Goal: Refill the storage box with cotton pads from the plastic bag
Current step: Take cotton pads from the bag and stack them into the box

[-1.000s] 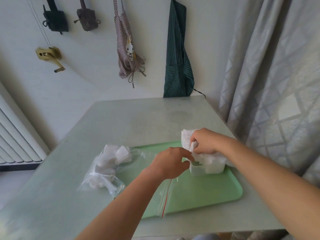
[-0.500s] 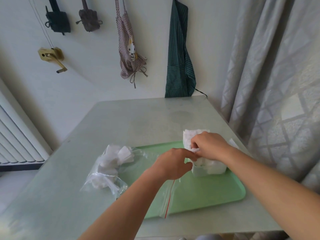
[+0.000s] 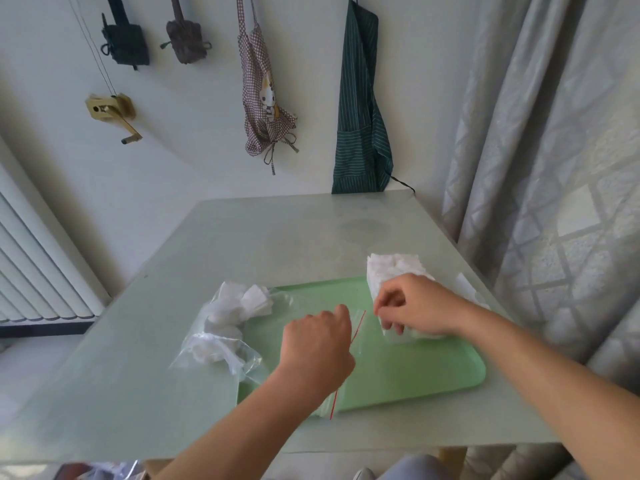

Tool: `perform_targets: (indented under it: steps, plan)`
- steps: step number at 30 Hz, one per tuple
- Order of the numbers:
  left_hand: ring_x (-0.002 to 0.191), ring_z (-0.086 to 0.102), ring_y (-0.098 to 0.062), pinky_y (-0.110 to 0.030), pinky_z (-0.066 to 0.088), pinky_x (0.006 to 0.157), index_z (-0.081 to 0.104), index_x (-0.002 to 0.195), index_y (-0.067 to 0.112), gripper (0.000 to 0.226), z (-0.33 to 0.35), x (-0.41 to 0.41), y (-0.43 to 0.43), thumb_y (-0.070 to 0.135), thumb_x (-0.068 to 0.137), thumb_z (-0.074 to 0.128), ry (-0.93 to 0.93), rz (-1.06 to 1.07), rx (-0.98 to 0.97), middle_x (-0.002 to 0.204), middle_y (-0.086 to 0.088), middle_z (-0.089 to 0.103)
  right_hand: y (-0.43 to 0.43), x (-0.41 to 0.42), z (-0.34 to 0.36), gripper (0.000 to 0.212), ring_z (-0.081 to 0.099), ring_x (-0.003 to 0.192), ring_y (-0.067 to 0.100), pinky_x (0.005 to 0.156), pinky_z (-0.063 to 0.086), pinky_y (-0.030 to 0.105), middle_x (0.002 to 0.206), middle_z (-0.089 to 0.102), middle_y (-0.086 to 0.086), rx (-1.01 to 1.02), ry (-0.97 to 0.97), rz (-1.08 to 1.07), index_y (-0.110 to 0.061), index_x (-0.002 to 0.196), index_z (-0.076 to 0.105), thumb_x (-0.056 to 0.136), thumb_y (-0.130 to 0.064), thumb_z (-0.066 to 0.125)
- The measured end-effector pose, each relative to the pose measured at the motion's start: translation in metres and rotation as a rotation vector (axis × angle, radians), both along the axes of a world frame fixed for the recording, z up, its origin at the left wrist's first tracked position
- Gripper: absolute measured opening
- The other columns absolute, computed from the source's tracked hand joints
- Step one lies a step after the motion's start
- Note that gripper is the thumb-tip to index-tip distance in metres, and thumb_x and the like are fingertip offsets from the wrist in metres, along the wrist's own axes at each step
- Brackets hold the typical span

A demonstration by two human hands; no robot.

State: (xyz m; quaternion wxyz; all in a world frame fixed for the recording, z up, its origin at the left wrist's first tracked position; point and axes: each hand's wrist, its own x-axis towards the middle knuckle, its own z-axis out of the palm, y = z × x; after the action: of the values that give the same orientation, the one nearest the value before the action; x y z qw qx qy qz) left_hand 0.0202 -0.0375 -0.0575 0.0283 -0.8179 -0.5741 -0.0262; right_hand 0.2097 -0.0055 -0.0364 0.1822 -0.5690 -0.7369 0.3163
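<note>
While the right hand (image 3: 415,306) pinches the cotton pads (image 3: 394,268) heaped in the box (image 3: 393,337) on the tray (image 3: 415,372), pressing squarely would seat them. Whether the curled left hand (image 3: 315,344) grips the bag (image 3: 221,327), I cannot tell.

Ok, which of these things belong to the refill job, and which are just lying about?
Job in hand: plastic bag, cotton pads, storage box, green tray, left hand, right hand.

Lying about: checked apron, striped apron, black pouch, brown pouch, brass crank, curtain, radiator.
</note>
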Motion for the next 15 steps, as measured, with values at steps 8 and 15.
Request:
perform_targets:
  steps: [8,15]
  plan:
    - [0.083,0.065,-0.019,-0.029,0.052,0.067,0.063,0.088,0.029,0.020,0.021,-0.030,-0.003,0.046,0.077,0.059,-0.515,0.226,0.023,0.084,0.010,0.068,-0.028,-0.069,-0.019,0.046,0.059,0.083,0.003,0.070,0.036,0.003,0.103,0.064,-0.006,0.066,-0.134,0.219,-0.019,0.115,0.068,0.087,0.003,0.038]
    - [0.070,0.063,-0.003,-0.024,0.051,0.065,0.069,0.082,0.030,0.013,0.030,-0.048,-0.007,0.041,0.075,0.066,-0.836,0.147,-0.040,0.073,0.014,0.069,-0.006,-0.114,-0.033,0.041,0.056,0.073,-0.010,0.071,0.041,0.007,0.095,0.049,-0.011,-0.092,0.082,0.209,0.002,0.133,0.044,0.097,0.016,0.031]
